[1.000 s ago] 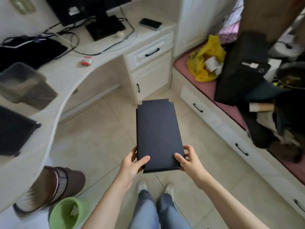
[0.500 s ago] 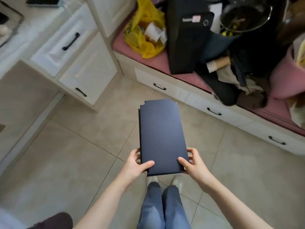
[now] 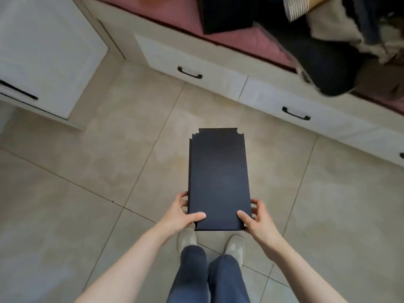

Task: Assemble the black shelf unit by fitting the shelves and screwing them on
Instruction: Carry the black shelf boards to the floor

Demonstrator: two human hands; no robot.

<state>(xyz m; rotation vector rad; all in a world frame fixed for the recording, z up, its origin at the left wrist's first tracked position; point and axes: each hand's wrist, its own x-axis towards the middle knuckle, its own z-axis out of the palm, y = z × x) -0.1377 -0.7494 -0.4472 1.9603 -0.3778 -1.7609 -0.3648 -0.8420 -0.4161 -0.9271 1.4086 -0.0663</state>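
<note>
Black shelf [image 3: 218,180] unchanged in both hands, view tilted floorward

No text, label, brand, number or sign can be read anywhere. The matt black rectangular shelf panel [image 3: 218,178] shows a plain, unmarked face, and so do the white wooden drawer fronts [image 3: 214,82] with their black handles. The dark heap of cloth [image 3: 328,68] on the pink-covered bed [image 3: 251,40] is too blurred to tell whether it carries any print.
</note>
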